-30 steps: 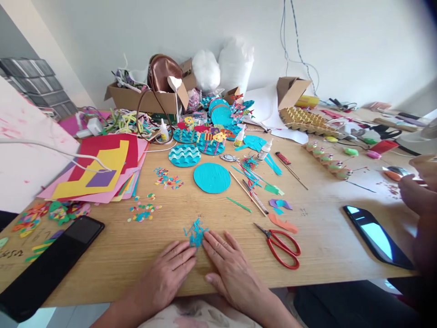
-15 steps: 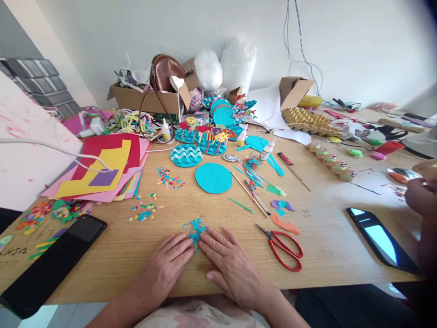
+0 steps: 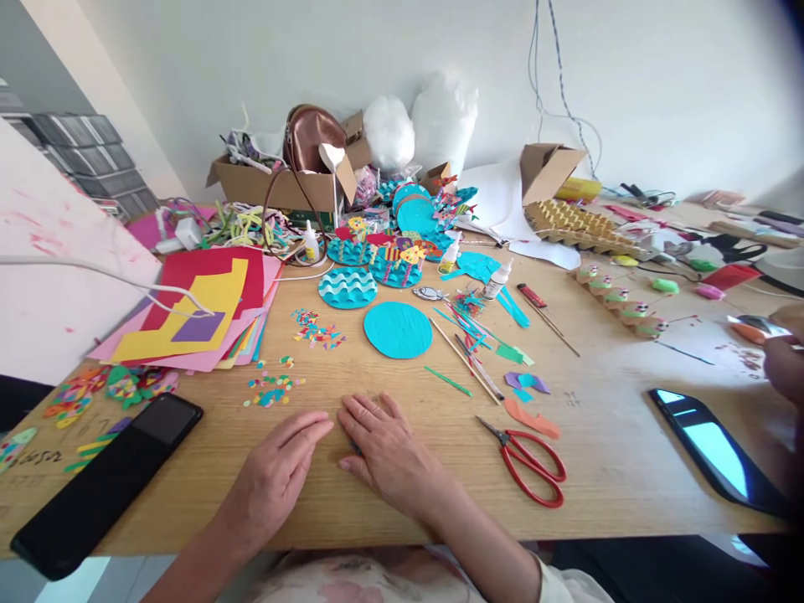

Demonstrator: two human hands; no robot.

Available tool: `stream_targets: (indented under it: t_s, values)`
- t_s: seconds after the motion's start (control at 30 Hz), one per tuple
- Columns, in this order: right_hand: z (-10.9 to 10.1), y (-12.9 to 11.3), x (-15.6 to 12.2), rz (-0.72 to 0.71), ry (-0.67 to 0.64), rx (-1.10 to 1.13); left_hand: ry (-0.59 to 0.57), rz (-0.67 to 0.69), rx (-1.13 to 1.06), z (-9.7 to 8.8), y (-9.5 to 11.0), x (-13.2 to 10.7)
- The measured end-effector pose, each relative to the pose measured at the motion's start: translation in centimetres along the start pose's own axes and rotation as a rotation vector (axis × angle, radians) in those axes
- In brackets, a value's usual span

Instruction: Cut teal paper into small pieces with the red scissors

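My left hand (image 3: 276,477) lies flat on the wooden table (image 3: 596,435) near its front edge, fingers together and pointing right. My right hand (image 3: 384,448) lies palm down just beside it, fingers spread, and covers the spot where a small heap of teal paper shreds lay; the shreds are hidden now. Neither hand grips anything that I can see. Red-handled scissors (image 3: 528,461) lie to the right of my right hand. A plain teal paper disc (image 3: 398,329) sits further back, and a teal disc with white waves (image 3: 347,287) is behind it on the left.
A black phone (image 3: 106,481) lies front left and another phone (image 3: 716,448) with a lit screen front right. Coloured paper sheets (image 3: 194,310), confetti (image 3: 273,389), sticks, glue bottles and cardboard boxes (image 3: 276,180) crowd the back. Another person's hand (image 3: 785,360) works at the far right.
My right hand slid left over the teal shreds, which are now covered. My left hand drew back a little to the left. The view shifted slightly.
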State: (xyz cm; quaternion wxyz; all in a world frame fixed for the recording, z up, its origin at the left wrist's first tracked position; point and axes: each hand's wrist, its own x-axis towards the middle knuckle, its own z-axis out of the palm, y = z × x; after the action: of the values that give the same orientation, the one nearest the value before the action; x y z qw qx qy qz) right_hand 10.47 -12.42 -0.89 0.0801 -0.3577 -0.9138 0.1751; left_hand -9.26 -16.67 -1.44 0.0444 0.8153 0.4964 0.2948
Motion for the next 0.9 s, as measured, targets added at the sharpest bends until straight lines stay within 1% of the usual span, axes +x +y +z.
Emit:
stream_targets:
  t_s: [0.17, 0.23, 0.4, 0.47, 0.57, 0.63, 0.7, 0.8, 0.9]
  values:
    - [-0.4, 0.0, -1.1, -0.046, -0.029, -0.014, 0.067, -0.024, 0.034, -0.7, -0.8, -0.4]
    - [-0.4, -0.1, -1.2, -0.060, -0.031, -0.009, 0.079, -0.031, 0.032, -0.7, -0.7, -0.5]
    - [-0.4, 0.3, -1.6, -0.081, -0.082, 0.042, 0.010, 0.009, -0.021, -0.5, 0.0, -0.5]
    - [-0.8, 1.0, -1.9, -0.047, -0.097, 0.053, 0.028, -0.011, -0.014, -0.7, -0.3, -0.5]
    - [-1.2, 2.3, -2.3, 0.052, -0.119, 0.069, 0.069, -0.024, 0.001, -1.2, -0.8, -0.3]
    - [-1.0, 2.8, -2.2, 0.109, -0.143, 0.085, 0.087, -0.009, -0.002, -1.4, -0.9, 0.1]
    - [-0.4, 3.0, -1.8, 0.129, -0.150, 0.096, 0.090, 0.013, -0.010, -1.6, -0.7, 0.7]
    - [0.6, 2.7, -1.0, 0.152, -0.103, 0.101, 0.075, 0.045, -0.021, -1.7, -0.2, 1.7]
    - [1.0, 2.5, -0.3, 0.195, -0.031, 0.101, 0.080, 0.090, -0.016, -1.9, 0.0, 2.6]
